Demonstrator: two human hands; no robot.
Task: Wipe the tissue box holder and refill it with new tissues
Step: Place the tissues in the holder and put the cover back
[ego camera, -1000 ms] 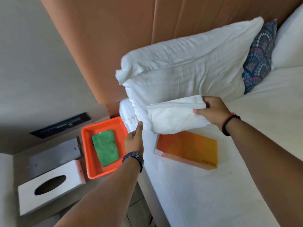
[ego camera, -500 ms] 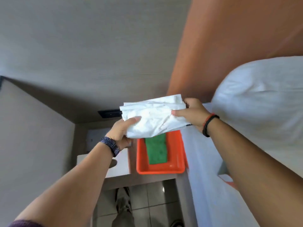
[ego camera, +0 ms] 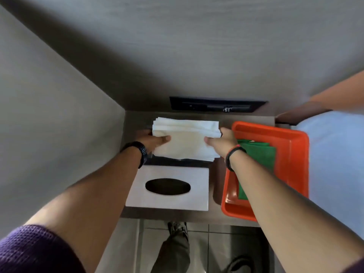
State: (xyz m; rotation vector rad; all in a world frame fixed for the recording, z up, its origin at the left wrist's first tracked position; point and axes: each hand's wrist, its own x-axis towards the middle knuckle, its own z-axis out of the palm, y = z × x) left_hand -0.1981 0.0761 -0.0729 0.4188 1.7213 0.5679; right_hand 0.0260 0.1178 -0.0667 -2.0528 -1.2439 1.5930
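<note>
Head view: tissues (ego camera: pixel 185 138) carried from bed to nightstand (ego camera: pixel 214 215).
Hands: left hand (ego camera: pixel 152 139) and right hand (ego camera: pixel 221 142) both grasp tissues.
Meaning: holder (ego camera: pixel 197 194) refill likely next.

The stack of white paper tissues (ego camera: pixel 186 138), earlier lifted over the bed, is now held by the left hand (ego camera: pixel 152 140) and right hand (ego camera: pixel 221 142) low behind the white oval-slotted tissue box holder (ego camera: pixel 167 188).

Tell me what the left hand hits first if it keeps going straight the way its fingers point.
The left hand points right, across the tissue stack it grips. Past that, the right hand comes first, holding the stack's other end.
</note>
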